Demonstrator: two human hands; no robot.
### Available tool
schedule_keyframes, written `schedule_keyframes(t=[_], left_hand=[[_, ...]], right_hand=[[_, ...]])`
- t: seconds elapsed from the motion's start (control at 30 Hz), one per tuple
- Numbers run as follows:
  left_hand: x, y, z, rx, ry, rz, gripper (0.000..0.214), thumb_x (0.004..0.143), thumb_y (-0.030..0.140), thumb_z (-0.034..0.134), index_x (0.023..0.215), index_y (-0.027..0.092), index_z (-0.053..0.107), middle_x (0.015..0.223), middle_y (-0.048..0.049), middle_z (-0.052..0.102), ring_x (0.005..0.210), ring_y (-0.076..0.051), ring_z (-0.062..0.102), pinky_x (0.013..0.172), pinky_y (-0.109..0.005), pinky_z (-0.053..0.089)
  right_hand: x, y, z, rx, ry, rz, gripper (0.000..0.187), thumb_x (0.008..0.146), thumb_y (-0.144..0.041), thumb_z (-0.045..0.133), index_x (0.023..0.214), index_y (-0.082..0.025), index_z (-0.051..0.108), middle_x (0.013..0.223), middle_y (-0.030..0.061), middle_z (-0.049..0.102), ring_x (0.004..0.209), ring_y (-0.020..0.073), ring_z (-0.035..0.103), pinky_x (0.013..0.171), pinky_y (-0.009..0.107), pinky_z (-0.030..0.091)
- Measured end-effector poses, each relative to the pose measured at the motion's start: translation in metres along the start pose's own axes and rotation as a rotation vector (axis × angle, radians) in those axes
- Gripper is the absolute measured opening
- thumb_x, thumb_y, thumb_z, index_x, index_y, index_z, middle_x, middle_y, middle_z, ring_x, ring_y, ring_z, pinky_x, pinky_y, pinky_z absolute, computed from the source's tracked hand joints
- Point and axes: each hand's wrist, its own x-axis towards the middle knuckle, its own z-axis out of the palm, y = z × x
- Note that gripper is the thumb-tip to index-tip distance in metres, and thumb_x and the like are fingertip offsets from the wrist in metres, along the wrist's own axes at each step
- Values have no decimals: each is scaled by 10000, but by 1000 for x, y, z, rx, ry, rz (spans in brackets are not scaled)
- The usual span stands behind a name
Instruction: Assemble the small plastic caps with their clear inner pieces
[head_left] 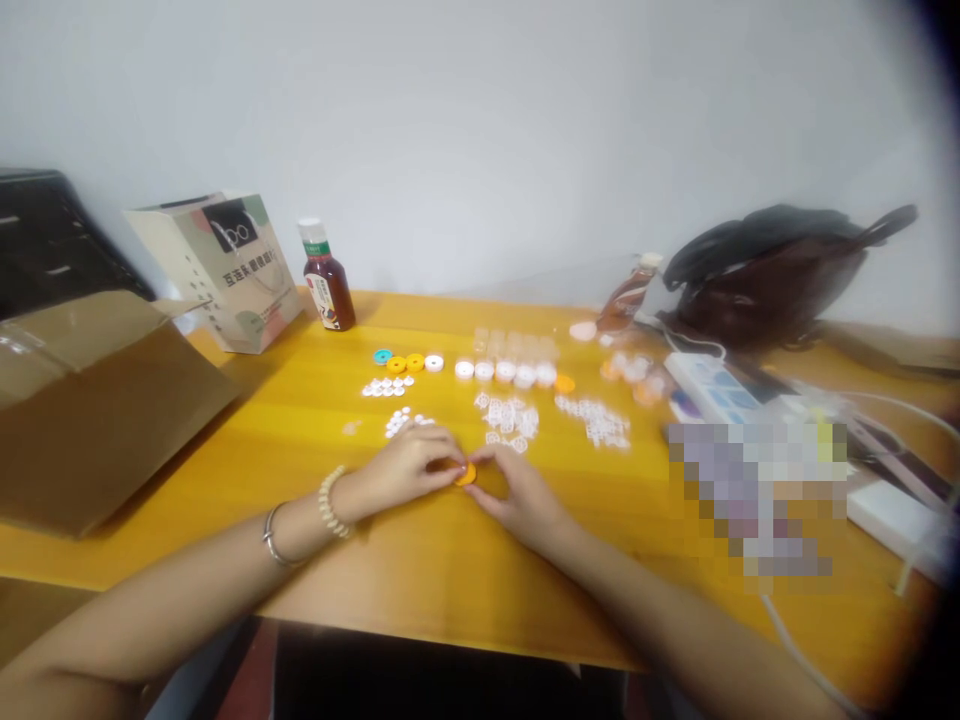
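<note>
Between my two hands is a small round orange piece [466,474], low over the wooden table. The thumb and fingers of my left hand [416,465] pinch its left side. My right hand [517,495] grips the right side between thumb and forefinger. Just beyond my left hand lie small white pieces [400,421] in a cluster, with another group of white pieces [387,386] farther back. Clear and white openwork pieces [511,417] lie past my right hand. Behind them runs a row of white round pieces [505,373]. Orange rings [405,364] and a blue ring [382,356] sit to its left.
An open cardboard box [112,410] and a paper bag [244,270] stand at left, near a dark drink bottle [328,290]. At right are a second bottle [630,295], a dark bag [772,275], a power strip [712,385], cables and a blurred-out patch [757,500].
</note>
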Motion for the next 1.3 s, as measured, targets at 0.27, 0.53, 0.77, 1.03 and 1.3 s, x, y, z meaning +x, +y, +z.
schedule_keyframes(t=[0.27, 0.53, 0.77, 1.03, 1.3], left_hand=[[-1, 0, 1, -20, -8, -18, 147, 840, 260, 520, 836, 175, 640, 811, -25, 613, 748, -121, 543, 724, -267, 383], [-4, -1, -4, -80, -46, -15, 198, 856, 282, 496, 945, 171, 633, 871, -49, 632, 786, -130, 556, 740, -270, 427], [-13, -2, -12, -50, -95, 81, 270, 859, 256, 488, 1106, 190, 574, 1037, -77, 616, 904, -156, 568, 818, -301, 452], [-15, 0, -14, 46, -120, 99, 337, 855, 264, 492, 1185, 206, 521, 1109, -85, 578, 971, -177, 552, 868, -329, 447], [-17, -1, -13, 116, -138, 122, 339, 867, 260, 467, 1197, 200, 514, 1119, -88, 572, 985, -178, 543, 878, -335, 439]], right_hand=[[0, -2, -1, -5, -10, -1, 184, 736, -162, 582, 900, -202, 509, 865, 53, 618, 827, 199, 592, 757, 354, 480], [-1, 1, -1, -10, 6, -16, 182, 742, -185, 591, 914, -200, 536, 875, 55, 638, 835, 195, 608, 756, 340, 493], [-2, 12, 1, -7, 86, -80, 162, 762, -200, 581, 922, -216, 574, 883, 38, 663, 817, 174, 626, 763, 317, 500], [-2, 12, 0, -28, 91, -126, 152, 768, -185, 579, 914, -225, 592, 886, 32, 678, 816, 170, 633, 756, 314, 506], [-3, 13, 2, -77, 92, -178, 122, 781, -182, 567, 887, -230, 607, 918, 36, 686, 852, 180, 637, 768, 328, 502]])
